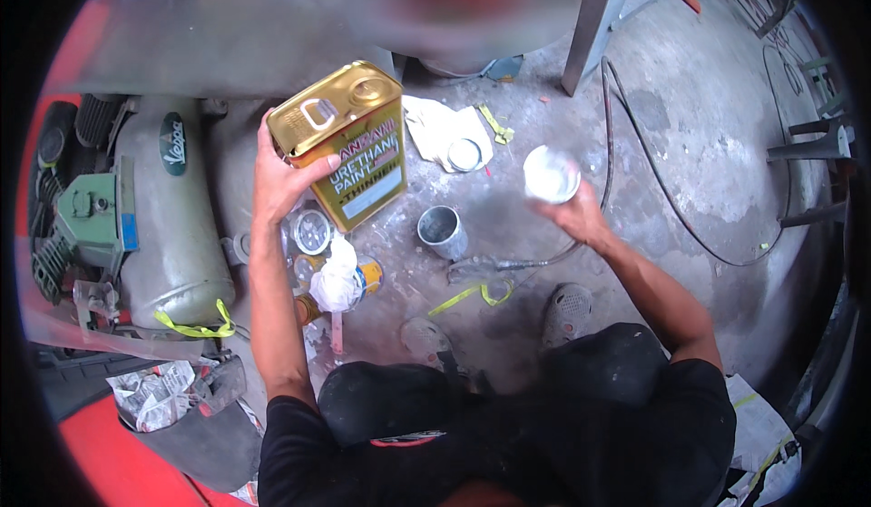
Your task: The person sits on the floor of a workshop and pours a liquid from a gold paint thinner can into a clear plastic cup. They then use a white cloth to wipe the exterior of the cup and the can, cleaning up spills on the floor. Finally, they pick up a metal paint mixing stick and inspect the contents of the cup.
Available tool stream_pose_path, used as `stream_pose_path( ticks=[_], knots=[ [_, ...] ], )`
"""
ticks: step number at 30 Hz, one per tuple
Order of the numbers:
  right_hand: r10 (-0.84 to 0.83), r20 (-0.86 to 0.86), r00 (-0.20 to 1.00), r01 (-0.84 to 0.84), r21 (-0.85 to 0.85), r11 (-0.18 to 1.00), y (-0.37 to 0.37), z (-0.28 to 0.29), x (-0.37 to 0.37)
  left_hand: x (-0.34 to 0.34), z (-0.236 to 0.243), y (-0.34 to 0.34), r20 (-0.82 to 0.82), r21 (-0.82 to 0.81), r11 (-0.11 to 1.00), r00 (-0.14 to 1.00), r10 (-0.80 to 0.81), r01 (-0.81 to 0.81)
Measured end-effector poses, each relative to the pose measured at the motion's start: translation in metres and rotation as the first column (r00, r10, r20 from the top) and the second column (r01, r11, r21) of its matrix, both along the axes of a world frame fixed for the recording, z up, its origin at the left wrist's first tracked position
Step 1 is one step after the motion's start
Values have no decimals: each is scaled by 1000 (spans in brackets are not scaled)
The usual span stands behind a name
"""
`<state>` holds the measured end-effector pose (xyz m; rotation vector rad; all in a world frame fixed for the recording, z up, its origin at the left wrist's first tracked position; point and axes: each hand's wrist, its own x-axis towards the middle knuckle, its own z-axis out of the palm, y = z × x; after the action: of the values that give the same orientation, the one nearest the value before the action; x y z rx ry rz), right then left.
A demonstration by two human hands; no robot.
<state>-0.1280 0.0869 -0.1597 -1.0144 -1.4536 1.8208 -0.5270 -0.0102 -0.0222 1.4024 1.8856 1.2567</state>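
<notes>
My left hand (279, 178) is wrapped round a tall gold rectangular metal can (367, 167). The can is tilted, its top with a wire handle and a round cap turned towards me. In my right hand (578, 212) is a small white cup (551, 177), slightly blurred, held by its near side. On the floor between my hands stands a grey cup (442, 231). Left of that cup, below the raised can, are a round clear container (313, 231), a crumpled white cloth (337, 277) and a yellow-and-blue tin (371, 275).
A green-grey air compressor tank (172, 226) stands on the left. A dark hose (671, 198) loops over the concrete to the right. Ahead are a metal stand leg (599, 26) and a white sheet (435, 126). Yellow-green tape strips (472, 298) lie near my shoes.
</notes>
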Motion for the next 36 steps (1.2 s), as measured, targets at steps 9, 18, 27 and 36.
stream_pose_path(
  ticks=[9, 18, 27, 36],
  knots=[
    [-176, 112, 978, 138, 287, 948, -2, 10, -20, 41, -60, 5, 39, 147, 952, 964, 264, -267],
    [-133, 62, 989, 106, 328, 939, -9, 12, -12, 53, -65, 10, 53, 225, 911, 938, 342, -345],
    [-204, 212, 956, 127, 330, 935, 15, 13, -4, 58, -77, 11, 47, 216, 883, 908, 417, -417],
    [-210, 242, 947, 133, 298, 945, 3, -17, 4, 86, -135, 4, 85, 242, 840, 873, 480, -485]
  ],
)
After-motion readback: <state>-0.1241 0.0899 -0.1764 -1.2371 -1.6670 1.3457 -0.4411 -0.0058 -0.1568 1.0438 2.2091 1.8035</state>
